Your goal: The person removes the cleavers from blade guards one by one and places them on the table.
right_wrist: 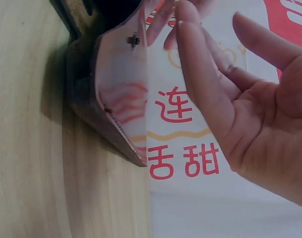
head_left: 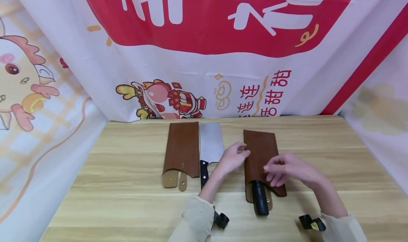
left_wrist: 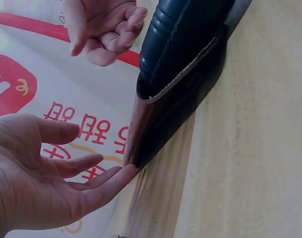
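Observation:
A brown leather sheath (head_left: 259,150) lies on the table with a black knife handle (head_left: 260,199) sticking out of its near end; the blade is hidden inside. My left hand (head_left: 234,157) is at the sheath's left edge with relaxed fingers. In the left wrist view, a fingertip of that hand reaches the edge of the leather sheath (left_wrist: 163,116). Over the sheath's lower right part is my right hand (head_left: 287,169), fingers loosely bent and holding nothing. A metal snap stud shows on the sheath (right_wrist: 122,74) in the right wrist view.
Left of my left hand lies a bare cleaver (head_left: 211,141) with a black riveted handle, partly covered by my forearm. Beside it is another brown sheath (head_left: 181,146) with its strap undone. A printed cloth (head_left: 191,65) hangs behind the wooden table (head_left: 127,199).

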The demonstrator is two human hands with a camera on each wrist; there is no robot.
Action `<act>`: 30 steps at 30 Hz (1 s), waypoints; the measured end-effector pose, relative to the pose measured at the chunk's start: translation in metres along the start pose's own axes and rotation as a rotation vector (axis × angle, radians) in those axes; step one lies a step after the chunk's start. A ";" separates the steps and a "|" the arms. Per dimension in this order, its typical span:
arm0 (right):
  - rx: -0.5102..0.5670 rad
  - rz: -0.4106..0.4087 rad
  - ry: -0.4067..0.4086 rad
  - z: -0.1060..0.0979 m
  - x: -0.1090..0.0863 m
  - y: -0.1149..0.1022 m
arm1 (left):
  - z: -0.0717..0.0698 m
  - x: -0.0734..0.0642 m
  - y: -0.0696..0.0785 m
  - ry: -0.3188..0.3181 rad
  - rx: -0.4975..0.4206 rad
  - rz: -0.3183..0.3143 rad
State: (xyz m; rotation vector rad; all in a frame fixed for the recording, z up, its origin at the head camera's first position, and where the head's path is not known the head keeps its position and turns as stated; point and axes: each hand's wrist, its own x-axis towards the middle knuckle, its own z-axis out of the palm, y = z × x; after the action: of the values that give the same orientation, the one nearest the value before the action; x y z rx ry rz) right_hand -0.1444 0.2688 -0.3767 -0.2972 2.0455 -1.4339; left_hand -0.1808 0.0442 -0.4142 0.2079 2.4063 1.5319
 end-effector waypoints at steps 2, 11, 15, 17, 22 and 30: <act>-0.011 0.016 -0.009 0.001 0.001 0.003 | 0.001 0.000 0.000 -0.004 -0.003 -0.012; -0.036 0.057 -0.053 0.008 0.002 0.009 | 0.003 -0.001 0.000 -0.006 -0.041 -0.043; -0.056 0.062 -0.065 0.008 0.004 0.008 | 0.004 0.002 -0.001 -0.013 -0.082 -0.056; -0.064 0.065 -0.069 0.009 0.004 0.008 | 0.005 0.003 -0.002 -0.021 -0.115 -0.068; -0.067 0.077 -0.074 0.011 0.006 0.010 | 0.008 0.003 -0.005 -0.044 -0.208 -0.105; -0.073 0.081 -0.112 0.015 0.006 0.012 | 0.007 0.002 -0.006 -0.064 -0.293 -0.143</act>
State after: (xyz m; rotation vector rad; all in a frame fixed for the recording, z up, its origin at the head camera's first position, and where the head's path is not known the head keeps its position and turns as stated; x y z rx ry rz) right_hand -0.1387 0.2592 -0.3933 -0.3142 1.9991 -1.2675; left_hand -0.1807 0.0487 -0.4225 0.0217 2.0678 1.7551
